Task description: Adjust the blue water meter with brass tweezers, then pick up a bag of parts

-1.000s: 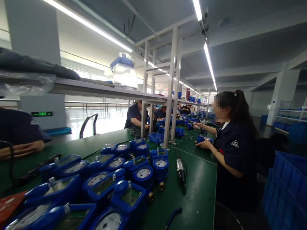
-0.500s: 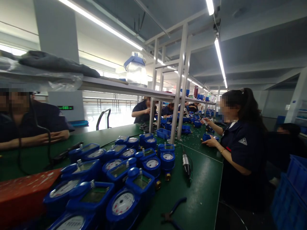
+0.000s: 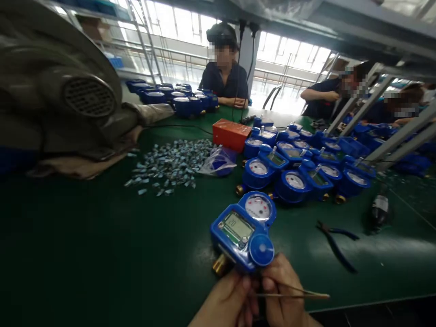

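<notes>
Blue meter (image 3: 242, 234) under fine handwork at its near edge

Its screen (image 3: 237, 227) faces up and shows digits, with the round dial (image 3: 258, 207) on the far side, a raised cap (image 3: 261, 250) near right and a brass fitting (image 3: 220, 265) poking out near left. The meter sits near the middle of the green bench (image 3: 102, 240); I cannot tell whether it rests there or is slightly lifted.

Both hands meet just on its near side. The left hand (image 3: 225, 299) has its fingers bunched and curled; what they pinch, if anything, is hidden. The right hand (image 3: 284, 290) pinches a thin two-legged tool (image 3: 315, 294), perhaps tweezers, its joined end pointing right.

The step in hand looks like close work on some small part below the cap, though the contact itself is covered by fingers. From here the move would call for a steady meter and a light, exact grip on the tool.

Far left of the meter lies a pile of small bluish pieces (image 3: 170, 165), beside a clear bag (image 3: 218, 163) and an orange box (image 3: 231, 135). Other meters (image 3: 293, 181) crowd the far right; pliers (image 3: 335, 250) lie nearer, well apart from the hands.
</notes>
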`<state>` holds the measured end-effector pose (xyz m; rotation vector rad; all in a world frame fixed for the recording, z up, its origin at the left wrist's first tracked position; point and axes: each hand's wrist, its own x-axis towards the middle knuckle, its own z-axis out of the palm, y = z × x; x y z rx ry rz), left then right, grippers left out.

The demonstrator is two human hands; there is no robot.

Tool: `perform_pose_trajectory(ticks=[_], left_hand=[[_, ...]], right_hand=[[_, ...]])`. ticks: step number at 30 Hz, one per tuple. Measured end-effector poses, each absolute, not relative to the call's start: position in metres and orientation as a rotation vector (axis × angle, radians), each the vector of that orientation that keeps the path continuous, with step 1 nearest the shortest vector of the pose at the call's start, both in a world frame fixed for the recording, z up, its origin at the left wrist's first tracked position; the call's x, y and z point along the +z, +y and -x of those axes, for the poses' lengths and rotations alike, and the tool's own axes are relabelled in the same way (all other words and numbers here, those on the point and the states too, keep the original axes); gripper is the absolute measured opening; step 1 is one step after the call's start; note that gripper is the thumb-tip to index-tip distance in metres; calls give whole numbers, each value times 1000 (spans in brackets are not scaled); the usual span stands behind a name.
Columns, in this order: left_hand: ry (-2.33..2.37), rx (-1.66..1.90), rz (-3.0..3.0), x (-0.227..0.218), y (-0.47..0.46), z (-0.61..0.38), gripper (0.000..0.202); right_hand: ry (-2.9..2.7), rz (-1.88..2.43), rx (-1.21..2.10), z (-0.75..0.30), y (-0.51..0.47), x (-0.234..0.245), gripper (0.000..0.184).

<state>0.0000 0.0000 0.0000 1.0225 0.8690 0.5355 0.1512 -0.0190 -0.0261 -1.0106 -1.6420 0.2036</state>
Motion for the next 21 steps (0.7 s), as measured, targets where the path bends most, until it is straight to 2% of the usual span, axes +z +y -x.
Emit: perform_pose_trajectory(ticks=[21], left_hand=[[757,542,-1013,-10,-5,-3,36]], right_hand=[[-1700,1090,143,-154,-27,-22,18]])
